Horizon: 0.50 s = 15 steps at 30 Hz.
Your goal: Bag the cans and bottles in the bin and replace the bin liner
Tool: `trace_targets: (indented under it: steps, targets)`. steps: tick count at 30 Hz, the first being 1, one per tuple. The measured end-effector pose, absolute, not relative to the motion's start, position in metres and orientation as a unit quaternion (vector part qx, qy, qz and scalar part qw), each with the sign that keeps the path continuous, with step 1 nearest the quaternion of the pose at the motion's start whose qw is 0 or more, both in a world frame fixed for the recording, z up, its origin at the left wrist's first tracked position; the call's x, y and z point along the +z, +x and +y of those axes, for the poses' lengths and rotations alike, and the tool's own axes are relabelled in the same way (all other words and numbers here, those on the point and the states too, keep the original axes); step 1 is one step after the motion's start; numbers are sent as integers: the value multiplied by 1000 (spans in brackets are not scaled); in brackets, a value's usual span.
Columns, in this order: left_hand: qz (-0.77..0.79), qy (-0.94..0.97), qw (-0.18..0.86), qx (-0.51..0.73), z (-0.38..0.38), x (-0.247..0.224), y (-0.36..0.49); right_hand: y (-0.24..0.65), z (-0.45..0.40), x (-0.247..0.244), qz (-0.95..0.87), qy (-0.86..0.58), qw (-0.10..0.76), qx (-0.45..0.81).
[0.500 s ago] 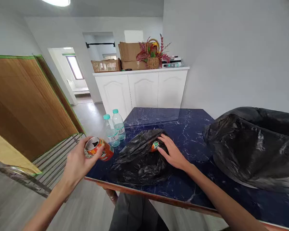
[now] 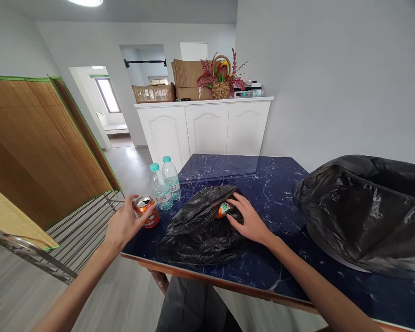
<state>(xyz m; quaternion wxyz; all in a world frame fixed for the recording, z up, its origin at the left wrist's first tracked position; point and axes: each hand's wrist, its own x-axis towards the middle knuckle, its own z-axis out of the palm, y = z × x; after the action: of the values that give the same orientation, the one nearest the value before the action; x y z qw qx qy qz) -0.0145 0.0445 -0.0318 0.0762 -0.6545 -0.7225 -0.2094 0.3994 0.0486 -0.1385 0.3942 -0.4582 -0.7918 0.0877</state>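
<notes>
My left hand (image 2: 127,223) is wrapped around an orange drink can (image 2: 148,213), with the thumb across its front. The can stands upright at the table's left edge, its top opened. Two clear water bottles (image 2: 162,188) with turquoise caps stand just behind it. A crumpled black plastic bag (image 2: 200,230) lies in front of me. Through a gap in the bag shows an orange item with a white and green label (image 2: 224,210); the rest of it is covered. My right hand (image 2: 247,219) has its thumb and fingers around the right end of that item, against the bag.
All this lies on a dark blue marbled table (image 2: 273,193). At its right stands a bin lined with a black bag (image 2: 363,212). Left of the table is a metal rack (image 2: 86,230) with a bamboo mat (image 2: 38,152). A white cabinet (image 2: 204,124) stands behind.
My left hand has moved slightly right, turning the can from tilted to upright on the table. My right hand and the black bag have hardly moved.
</notes>
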Motion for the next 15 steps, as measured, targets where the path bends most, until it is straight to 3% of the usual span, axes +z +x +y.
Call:
trace_targets:
  steps: [2,5,7,9,11,13,15]
  targets:
    - [-720,-654,80,-220,44,-32,-15,400,49,-139,-794,-458,392,79]
    - [-671,-657,175,-294,39,-34,-13,400,50,-140,-796,-460,388,71]
    - [-603,-661,255,-368,27,-33,-4,399,50,-139,-796,-462,385,69]
    - [-509,-706,267,-415,7,-31,16,398,50,-140,-796,-465,381,71]
    - [-403,-807,180,-393,-17,-28,46,398,50,-140,-796,-469,376,75]
    - [-326,-902,11,-285,-39,-26,79,399,51,-142,-794,-477,368,82]
    - [-305,-926,-80,-208,-50,-29,109,400,51,-144,-791,-488,359,90]
